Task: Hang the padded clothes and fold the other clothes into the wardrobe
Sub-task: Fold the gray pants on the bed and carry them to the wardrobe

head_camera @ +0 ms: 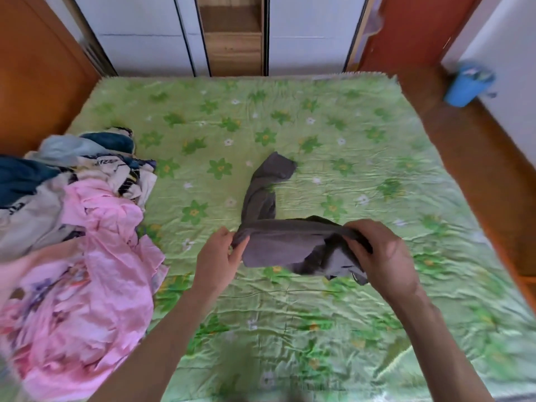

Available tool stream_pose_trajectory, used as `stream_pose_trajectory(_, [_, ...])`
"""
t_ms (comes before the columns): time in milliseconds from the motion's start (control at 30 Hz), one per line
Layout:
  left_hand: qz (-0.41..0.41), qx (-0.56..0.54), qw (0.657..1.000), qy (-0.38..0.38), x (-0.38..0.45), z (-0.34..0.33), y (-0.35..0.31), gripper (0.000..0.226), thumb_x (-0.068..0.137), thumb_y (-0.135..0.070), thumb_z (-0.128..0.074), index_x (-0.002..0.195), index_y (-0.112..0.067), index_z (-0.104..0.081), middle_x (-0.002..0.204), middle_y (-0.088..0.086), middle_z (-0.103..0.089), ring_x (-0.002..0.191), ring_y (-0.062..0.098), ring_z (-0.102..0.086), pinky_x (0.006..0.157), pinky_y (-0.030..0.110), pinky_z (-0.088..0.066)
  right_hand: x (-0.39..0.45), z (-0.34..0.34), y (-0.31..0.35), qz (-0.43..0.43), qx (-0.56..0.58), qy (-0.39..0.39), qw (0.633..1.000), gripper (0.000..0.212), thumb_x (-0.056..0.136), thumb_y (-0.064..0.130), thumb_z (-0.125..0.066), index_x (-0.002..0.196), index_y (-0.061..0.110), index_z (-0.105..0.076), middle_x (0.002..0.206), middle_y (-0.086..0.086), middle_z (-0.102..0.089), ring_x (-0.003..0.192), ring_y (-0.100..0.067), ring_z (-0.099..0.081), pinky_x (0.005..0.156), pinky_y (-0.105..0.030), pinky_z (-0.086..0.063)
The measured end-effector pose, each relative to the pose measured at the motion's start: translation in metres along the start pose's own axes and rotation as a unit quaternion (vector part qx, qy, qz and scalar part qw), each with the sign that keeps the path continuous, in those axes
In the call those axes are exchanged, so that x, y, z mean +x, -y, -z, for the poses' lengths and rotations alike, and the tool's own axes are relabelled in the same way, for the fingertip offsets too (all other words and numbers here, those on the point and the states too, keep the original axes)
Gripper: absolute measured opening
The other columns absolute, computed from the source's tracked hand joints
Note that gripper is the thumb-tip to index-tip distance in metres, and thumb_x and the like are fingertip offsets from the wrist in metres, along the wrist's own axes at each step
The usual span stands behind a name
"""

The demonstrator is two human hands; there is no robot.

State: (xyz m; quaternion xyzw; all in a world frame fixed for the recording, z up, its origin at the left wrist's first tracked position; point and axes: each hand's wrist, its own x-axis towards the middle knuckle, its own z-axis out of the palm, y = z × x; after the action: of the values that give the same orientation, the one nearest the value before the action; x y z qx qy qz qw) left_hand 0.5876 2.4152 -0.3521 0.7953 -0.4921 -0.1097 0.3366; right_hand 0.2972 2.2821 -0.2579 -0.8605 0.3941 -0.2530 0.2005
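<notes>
A thin dark grey garment (pixel 278 242) lies partly folded in the middle of the bed. My left hand (pixel 217 259) pinches its left end and my right hand (pixel 374 256) grips its bunched right end, holding the near part just above the sheet. One long narrow part (pixel 261 187) trails away from me flat on the bed. A heap of unfolded clothes (pixel 72 227) sits at the bed's left side, with a pink garment (pixel 95 271) on top and white, blue and patterned pieces behind it. The wardrobe (pixel 232 33) stands beyond the bed's far edge.
The bed is covered by a green flowered sheet (pixel 333 126). A wooden bed frame (pixel 478 169) runs along the right side and a wooden board (pixel 37 76) along the left. A blue bin (pixel 467 84) stands on the floor at far right.
</notes>
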Motion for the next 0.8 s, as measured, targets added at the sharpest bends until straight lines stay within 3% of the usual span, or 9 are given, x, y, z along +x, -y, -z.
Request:
stream_pose_trajectory(100, [-0.066, 0.017, 0.997, -0.047, 0.004, 0.029, -0.024, 0.045, 0.104, -0.045, -0.051, 0.085, -0.007, -0.066, 0.090, 0.000, -0.054, 0.083, 0.020, -0.055, 0.068, 0.029, -0.043, 0.026, 0.049, 0.032, 0.083, -0.055, -0.013, 0.995, 0.023, 0.099, 0.022, -0.054, 0.112, 0.012, -0.071, 0.100, -0.006, -0.070, 0.091, -0.031, -0.064, 0.078, -0.038, -0.049])
stream_pose_trajectory(167, [-0.079, -0.006, 0.995, -0.059, 0.008, 0.047, -0.042, 0.043, 0.104, -0.043, -0.050, 0.092, -0.006, -0.068, 0.096, 0.001, -0.056, 0.090, 0.022, -0.057, 0.071, 0.038, -0.051, 0.044, 0.077, 0.054, 0.145, -0.085, -0.008, 0.986, 0.025, 0.101, 0.019, -0.053, 0.117, 0.011, -0.070, 0.103, -0.007, -0.070, 0.092, -0.035, -0.066, 0.076, -0.042, -0.053])
stream_pose_trajectory(267, [-0.039, -0.074, 0.994, -0.069, 0.016, 0.072, -0.077, 0.033, 0.097, -0.044, -0.053, 0.095, -0.012, -0.061, 0.093, -0.001, -0.054, 0.084, 0.017, -0.054, 0.072, 0.044, -0.050, 0.069, 0.115, 0.086, 0.196, -0.061, 0.000, 0.979, 0.021, 0.102, 0.017, -0.060, 0.117, 0.011, -0.073, 0.105, -0.005, -0.075, 0.094, -0.022, -0.068, 0.078, -0.035, -0.053])
stream_pose_trajectory(333, [-0.025, -0.141, 0.988, -0.053, 0.025, 0.088, -0.105, 0.033, 0.088, -0.049, -0.064, 0.097, -0.019, -0.056, 0.093, -0.004, -0.052, 0.085, 0.012, -0.053, 0.075, 0.040, -0.048, 0.083, 0.136, 0.103, 0.194, -0.039, 0.007, 0.980, 0.017, 0.098, 0.013, -0.071, 0.115, 0.012, -0.074, 0.097, -0.005, -0.078, 0.087, -0.017, -0.068, 0.074, -0.028, -0.050])
stream_pose_trajectory(433, [-0.066, -0.199, 0.978, 0.000, 0.039, 0.110, -0.150, 0.072, 0.077, -0.059, -0.079, 0.133, -0.024, -0.049, 0.127, -0.007, -0.053, 0.120, 0.013, -0.055, 0.101, 0.035, -0.050, 0.100, 0.160, 0.121, 0.169, 0.002, 0.027, 0.985, 0.023, 0.092, 0.021, -0.079, 0.113, 0.019, -0.072, 0.080, 0.001, -0.074, 0.069, -0.015, -0.064, 0.067, -0.030, -0.050])
stream_pose_trajectory(533, [-0.164, -0.188, 0.968, 0.027, 0.051, 0.132, -0.199, 0.103, 0.075, -0.055, -0.087, 0.156, -0.029, -0.030, 0.150, -0.012, -0.040, 0.141, 0.010, -0.041, 0.116, 0.029, -0.036, 0.110, 0.173, 0.133, 0.167, 0.018, 0.045, 0.985, 0.025, 0.089, 0.027, -0.081, 0.110, 0.020, -0.069, 0.073, 0.004, -0.070, 0.064, -0.013, -0.060, 0.060, -0.023, -0.046])
stream_pose_trajectory(633, [-0.271, -0.133, 0.952, 0.052, 0.066, 0.145, -0.240, 0.072, 0.077, -0.046, -0.090, 0.136, -0.029, -0.051, 0.127, -0.015, -0.057, 0.121, 0.008, -0.052, 0.109, 0.031, -0.040, 0.112, 0.176, 0.143, 0.174, 0.040, 0.073, 0.981, 0.026, 0.089, 0.025, -0.081, 0.108, 0.020, -0.065, 0.071, 0.003, -0.070, 0.059, -0.013, -0.059, 0.058, -0.024, -0.045])
stream_pose_trajectory(700, [-0.250, -0.130, 0.950, 0.133, 0.073, 0.147, -0.258, 0.037, 0.080, -0.038, -0.090, 0.102, -0.032, -0.060, 0.093, -0.020, -0.062, 0.088, 0.003, -0.056, 0.081, 0.027, -0.044, 0.110, 0.177, 0.145, 0.164, 0.059, 0.081, 0.981, 0.028, 0.090, 0.026, -0.080, 0.111, 0.022, -0.062, 0.078, 0.002, -0.075, 0.067, -0.016, -0.067, 0.066, -0.035, -0.053])
stream_pose_trajectory(800, [-0.204, -0.145, 0.954, 0.167, 0.081, 0.144, -0.260, 0.035, 0.084, -0.030, -0.089, 0.068, -0.032, -0.057, 0.056, -0.016, -0.052, 0.056, 0.002, -0.047, 0.056, 0.020, -0.032, 0.105, 0.175, 0.137, 0.120, 0.142, 0.052, 0.981, 0.033, 0.091, 0.029, -0.079, 0.117, 0.021, -0.062, 0.084, 0.003, -0.074, 0.077, -0.016, -0.070, 0.072, -0.033, -0.056])
